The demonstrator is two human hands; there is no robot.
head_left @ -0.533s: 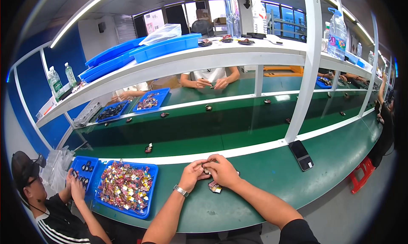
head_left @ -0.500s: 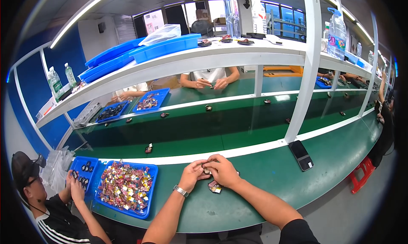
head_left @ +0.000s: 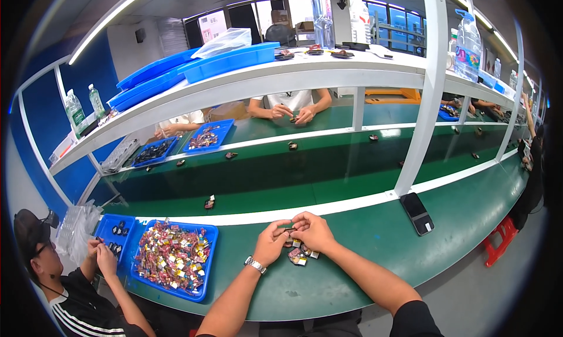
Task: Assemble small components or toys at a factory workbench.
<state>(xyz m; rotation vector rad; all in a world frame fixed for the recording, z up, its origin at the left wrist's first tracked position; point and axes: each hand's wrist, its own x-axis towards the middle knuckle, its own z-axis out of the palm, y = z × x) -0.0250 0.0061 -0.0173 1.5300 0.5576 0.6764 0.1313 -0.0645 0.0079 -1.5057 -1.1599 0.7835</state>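
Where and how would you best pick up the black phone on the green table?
Probably by its two long edges, near the end closer to the camera wearer. The phone lies flat on the table, so its narrow body suits thumb and fingers on either side. Come from above and the near side, since its far end sits close to the white post.

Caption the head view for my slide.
Left hand and right hand hold a small dark part above a green bench, blue tray alongside.
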